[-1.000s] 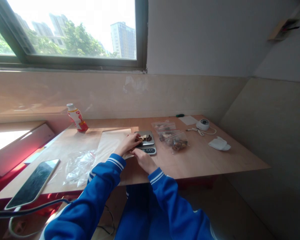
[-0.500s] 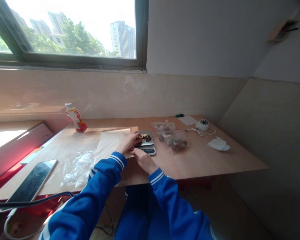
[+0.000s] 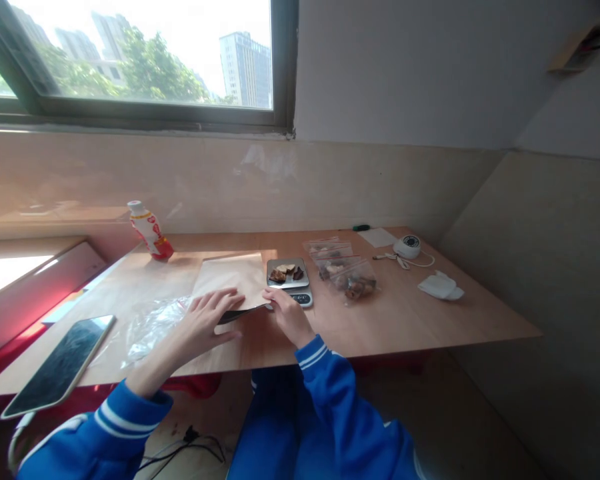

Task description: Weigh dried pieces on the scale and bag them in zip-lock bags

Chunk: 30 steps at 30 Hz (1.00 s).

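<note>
A pale paper bag or sheet (image 3: 235,273) lies on the table in front of me, its near edge lifted a little and dark underneath. My right hand (image 3: 289,315) pinches its near right corner. Over its near left part, my left hand (image 3: 207,320) is open, fingers spread, thumb apart; whether it touches the paper I cannot tell. Just right of the paper is a small digital kitchen scale (image 3: 305,297). Brown and pale dried pieces (image 3: 285,272) rest on its metal plate. My right hand is close to the scale's near left corner.
Clear zip bags of dried pieces (image 3: 357,283) lie right of the scale. Further right are a white dome camera (image 3: 407,247) with its cable and a crumpled tissue (image 3: 440,285). On the left are clear plastic bags (image 3: 153,330), a phone (image 3: 60,367) and a bottle (image 3: 151,232).
My left hand has moved away from the scale, left and nearer to me, and its fingers have spread. The pieces on the plate are now uncovered. My right hand stays at the paper's corner.
</note>
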Motion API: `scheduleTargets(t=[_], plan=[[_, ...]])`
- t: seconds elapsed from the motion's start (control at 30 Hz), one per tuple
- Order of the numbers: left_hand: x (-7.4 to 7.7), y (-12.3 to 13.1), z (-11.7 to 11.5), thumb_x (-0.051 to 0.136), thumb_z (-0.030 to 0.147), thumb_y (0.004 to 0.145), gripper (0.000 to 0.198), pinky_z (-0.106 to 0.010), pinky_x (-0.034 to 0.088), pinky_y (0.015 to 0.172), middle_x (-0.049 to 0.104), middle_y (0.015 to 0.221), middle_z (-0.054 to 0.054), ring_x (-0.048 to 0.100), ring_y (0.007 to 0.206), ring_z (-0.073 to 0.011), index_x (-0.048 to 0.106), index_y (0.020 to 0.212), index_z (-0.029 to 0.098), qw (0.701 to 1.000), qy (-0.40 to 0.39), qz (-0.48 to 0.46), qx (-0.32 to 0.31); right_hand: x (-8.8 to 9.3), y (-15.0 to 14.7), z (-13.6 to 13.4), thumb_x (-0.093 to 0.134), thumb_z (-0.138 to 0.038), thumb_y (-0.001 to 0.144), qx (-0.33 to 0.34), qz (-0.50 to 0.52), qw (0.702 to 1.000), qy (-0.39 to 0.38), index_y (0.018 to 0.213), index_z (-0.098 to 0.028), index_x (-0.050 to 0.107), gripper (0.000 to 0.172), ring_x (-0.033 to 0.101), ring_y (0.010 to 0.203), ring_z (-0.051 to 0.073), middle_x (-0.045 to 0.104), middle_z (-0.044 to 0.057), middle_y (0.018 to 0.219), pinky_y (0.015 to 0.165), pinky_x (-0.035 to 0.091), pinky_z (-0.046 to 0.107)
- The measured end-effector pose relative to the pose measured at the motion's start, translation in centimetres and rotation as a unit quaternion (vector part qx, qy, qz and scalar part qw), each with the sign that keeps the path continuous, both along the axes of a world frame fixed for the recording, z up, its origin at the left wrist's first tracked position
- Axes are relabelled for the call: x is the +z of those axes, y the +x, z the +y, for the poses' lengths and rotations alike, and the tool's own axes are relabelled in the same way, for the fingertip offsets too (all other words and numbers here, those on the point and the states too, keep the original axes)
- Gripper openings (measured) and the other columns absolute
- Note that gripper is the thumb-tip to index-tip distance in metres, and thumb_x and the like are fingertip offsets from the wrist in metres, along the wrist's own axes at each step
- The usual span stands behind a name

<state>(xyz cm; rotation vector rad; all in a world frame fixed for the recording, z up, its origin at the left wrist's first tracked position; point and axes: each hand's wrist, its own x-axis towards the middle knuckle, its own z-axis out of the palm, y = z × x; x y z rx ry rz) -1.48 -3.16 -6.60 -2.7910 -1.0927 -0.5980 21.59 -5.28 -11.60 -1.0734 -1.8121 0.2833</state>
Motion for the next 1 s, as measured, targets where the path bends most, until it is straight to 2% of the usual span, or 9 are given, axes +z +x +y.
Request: scheduleTargets(t=[0.1,0.17,0.27,0.37,0.47,0.57,0.8,0.87,1.0], plan=[[0.8,-1.5,-0.4,0.043,0.039,0.094,0.032,-0.040,0.051,0.088,0.064,0.118,-0.009,0.062,0.106,-0.0236,0.063,0.114,0.024,0.999,0.022,-0.040,-0.022,1.2,-1.9,-1.4,0.040,-0.010,0.093,-0.056,0.008,0.997,0.043,0.103,-0.018,0.063,0.026,0.057,0.113,0.020,0.063,0.011,0.117,0.099,0.048,0.039],[1.5,-1.6,-0.1,0.039,0.037,0.096,0.033,-0.037,0.053,0.088,0.067,0.111,-0.008,0.064,0.102,-0.0215,0.065,0.107,0.022,0.996,0.017,-0.079,-0.034,1.9,-3.5,-2.8,0.039,-0.010,0.092,-0.101,0.007,0.992,0.074,0.105,-0.017,0.061,0.027,0.055,0.112,0.021,0.060,0.012,0.115,0.097,0.048,0.040],[2.5,-1.1,0.2,0.041,0.039,0.095,0.032,-0.036,0.055,0.084,0.069,0.106,-0.007,0.065,0.098,-0.0207,0.067,0.103,0.021,0.993,0.007,-0.110,-0.042,2.2,-5.7,-4.3,0.040,-0.009,0.090,-0.076,-0.042,0.990,0.114,0.106,-0.017,0.060,0.027,0.055,0.104,0.019,0.061,0.009,0.105,0.094,0.050,0.035],[2.8,-0.4,0.4,0.046,0.039,0.093,0.029,-0.034,0.056,0.079,0.070,0.101,-0.007,0.066,0.093,-0.0201,0.068,0.099,0.020,0.992,0.004,-0.119,-0.050,1.9,-7.0,-4.4,0.041,-0.010,0.091,-0.056,-0.124,0.981,0.139,0.116,-0.014,0.056,0.030,0.053,0.109,0.019,0.061,0.009,0.111,0.098,0.048,0.033],[2.6,-0.3,0.5,0.049,0.037,0.092,0.027,-0.032,0.056,0.079,0.070,0.097,-0.007,0.066,0.090,-0.0189,0.069,0.096,0.020,0.988,-0.018,-0.138,-0.058,1.3,-7.3,-3.7,0.039,-0.010,0.093,-0.086,-0.155,0.974,0.144,0.129,-0.012,0.049,0.038,0.050,0.117,0.019,0.059,0.010,0.120,0.103,0.044,0.032],[2.3,-0.5,0.8,0.051,0.038,0.090,0.026,-0.029,0.056,0.077,0.069,0.094,-0.006,0.067,0.086,-0.0172,0.070,0.093,0.020,0.985,-0.042,-0.154,-0.060,0.8,-7.2,-3.1,0.036,-0.010,0.095,-0.101,-0.148,0.975,0.133,0.132,-0.015,0.048,0.039,0.050,0.120,0.018,0.059,0.009,0.122,0.105,0.043,0.032],[2.3,-0.8,2.3,0.053,0.035,0.089,0.024,-0.026,0.056,0.071,0.069,0.093,-0.007,0.068,0.082,-0.0151,0.072,0.094,0.021,0.983,-0.080,-0.139,-0.093,0.4,-7.3,-3.0,0.039,-0.009,0.094,-0.087,-0.169,0.978,0.087,0.137,-0.015,0.044,0.044,0.047,0.125,0.018,0.057,0.012,0.128,0.108,0.041,0.034],[2.2,-0.7,2.7,0.052,0.033,0.089,0.025,-0.026,0.056,0.071,0.070,0.091,-0.007,0.068,0.081,-0.0151,0.073,0.093,0.021,0.982,-0.083,-0.133,-0.106,0.2,-7.2,-3.0,0.039,-0.009,0.094,-0.085,-0.171,0.979,0.077,0.135,-0.016,0.047,0.043,0.051,0.122,0.018,0.059,0.011,0.125,0.106,0.044,0.034],[1.8,-0.6,3.2,0.047,0.034,0.092,0.029,-0.025,0.057,0.071,0.070,0.091,-0.008,0.068,0.079,-0.0149,0.072,0.092,0.019,0.985,-0.063,-0.117,-0.109,-0.4,-6.9,-2.5,0.038,-0.011,0.095,-0.094,-0.161,0.979,0.078,0.118,-0.016,0.059,0.032,0.056,0.112,0.019,0.064,0.010,0.115,0.100,0.048,0.034]])
